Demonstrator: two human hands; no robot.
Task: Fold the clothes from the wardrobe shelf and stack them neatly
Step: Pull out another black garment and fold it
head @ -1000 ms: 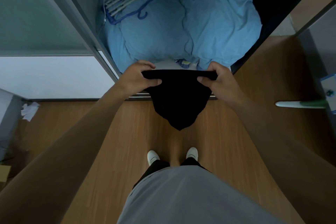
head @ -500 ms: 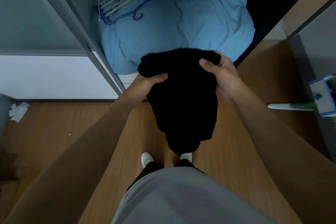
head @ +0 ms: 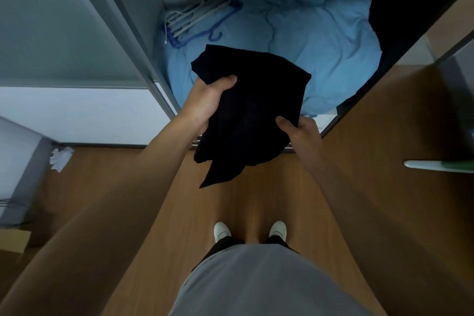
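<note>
The left hand point(head: 205, 105) grips the black garment point(head: 246, 115) on its left edge, thumb on top. The right hand point(head: 300, 133) pinches its lower right side. The garment hangs bunched before the wardrobe's blue bedding point(head: 320, 41), long axis running near-to-far, a corner pointing floorward.

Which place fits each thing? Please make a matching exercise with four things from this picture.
Things:
1. black garment
2. hangers
3. blue quilt
4. crumpled paper

Places:
A. on the wooden floor, far left
B. gripped by the left hand and right hand
C. filling the bottom of the wardrobe
D. lying on the blue quilt

Pairs: 1-B, 2-D, 3-C, 4-A
</note>
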